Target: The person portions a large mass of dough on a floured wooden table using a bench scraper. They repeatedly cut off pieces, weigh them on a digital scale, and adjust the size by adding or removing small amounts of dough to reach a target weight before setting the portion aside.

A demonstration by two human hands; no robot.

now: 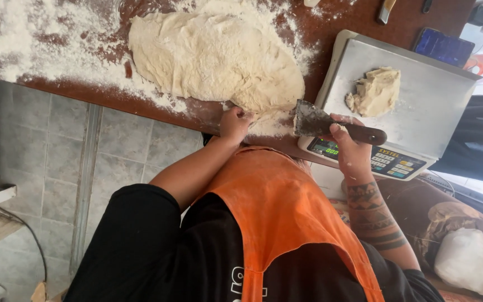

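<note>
- Head view: the big dough mass (216,56) lies on the floured brown table (364,17), spread wide from left to right, its long axis running roughly along the table edge.
- The left hand (235,124) sits at the near edge of that mass, fingers curled in and pinching the dough's near right corner; it is the hand touching the dough.
- The right hand (349,150) is just right of it, fingers wrapped tight around the dark handle of a scraper (314,120), whose flat blade points left toward the pinched corner, close beside the dough but whether it touches cannot be told.
- Further right, a small dough piece (375,90) rests on the steel pan of a scale (437,106), well apart from both hands.
</note>
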